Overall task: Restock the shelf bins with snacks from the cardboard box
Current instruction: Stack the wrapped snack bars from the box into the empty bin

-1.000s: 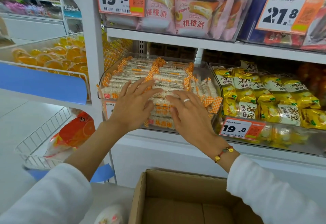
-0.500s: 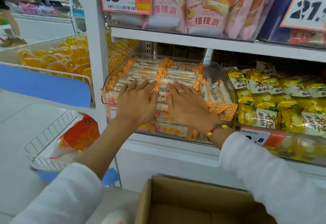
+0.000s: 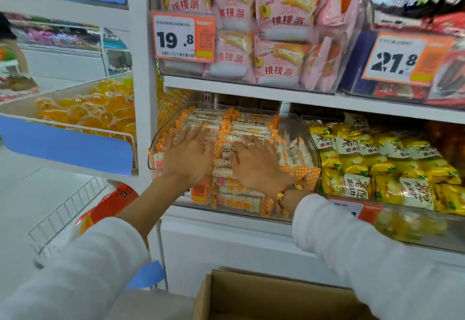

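Note:
A clear plastic shelf bin (image 3: 292,128) on the middle shelf is full of white snack bars with orange checkered ends (image 3: 251,123). Both my hands lie flat on top of the stack. My left hand (image 3: 187,154) presses the left half with straight, spread fingers. My right hand (image 3: 256,162), wearing a ring and a red bracelet, presses the right half. The open cardboard box (image 3: 239,297) sits low in front of me; the part of its inside that shows holds nothing.
Right of this bin stands a bin of yellow snack packs (image 3: 377,166). Pink pastry packs (image 3: 251,42) and price tags fill the shelf above. A side rack at left holds orange jelly cups (image 3: 88,110); a wire basket (image 3: 70,214) with an orange bag hangs below.
Both hands have slid deeper into the bin across the stacked bars, fingers staying flat. The camera has moved closer and tilted up, so less of the box shows.

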`<move>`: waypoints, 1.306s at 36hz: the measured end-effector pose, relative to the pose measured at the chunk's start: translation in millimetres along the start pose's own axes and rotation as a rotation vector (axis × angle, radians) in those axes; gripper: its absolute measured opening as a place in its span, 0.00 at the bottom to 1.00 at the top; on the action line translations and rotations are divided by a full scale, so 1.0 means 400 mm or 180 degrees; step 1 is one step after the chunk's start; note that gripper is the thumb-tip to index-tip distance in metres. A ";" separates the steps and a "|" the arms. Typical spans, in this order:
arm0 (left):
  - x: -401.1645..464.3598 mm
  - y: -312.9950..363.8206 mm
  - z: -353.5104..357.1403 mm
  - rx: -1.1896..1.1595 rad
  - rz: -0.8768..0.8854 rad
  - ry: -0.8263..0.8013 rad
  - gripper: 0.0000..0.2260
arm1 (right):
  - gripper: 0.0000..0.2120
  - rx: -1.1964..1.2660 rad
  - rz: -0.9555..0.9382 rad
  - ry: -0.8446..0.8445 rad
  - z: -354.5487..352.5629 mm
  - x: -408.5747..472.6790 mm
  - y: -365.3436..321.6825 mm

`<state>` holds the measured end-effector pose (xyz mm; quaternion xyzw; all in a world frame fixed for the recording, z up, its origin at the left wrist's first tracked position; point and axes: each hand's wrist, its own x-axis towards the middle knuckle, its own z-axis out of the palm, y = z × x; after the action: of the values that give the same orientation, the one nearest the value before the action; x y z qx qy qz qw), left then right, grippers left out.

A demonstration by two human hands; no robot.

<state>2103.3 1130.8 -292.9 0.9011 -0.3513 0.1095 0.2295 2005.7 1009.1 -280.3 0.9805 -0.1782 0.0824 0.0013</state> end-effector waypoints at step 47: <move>-0.093 0.169 0.043 0.0093 0.0836 -0.0034 0.28 | 0.24 0.0584 -0.0201 0.0451 -0.120 -0.196 0.175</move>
<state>2030.5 1100.4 -298.6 0.8511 -0.4658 0.1389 0.1982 1901.2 972.5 -247.5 0.9734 -0.1384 0.1674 -0.0732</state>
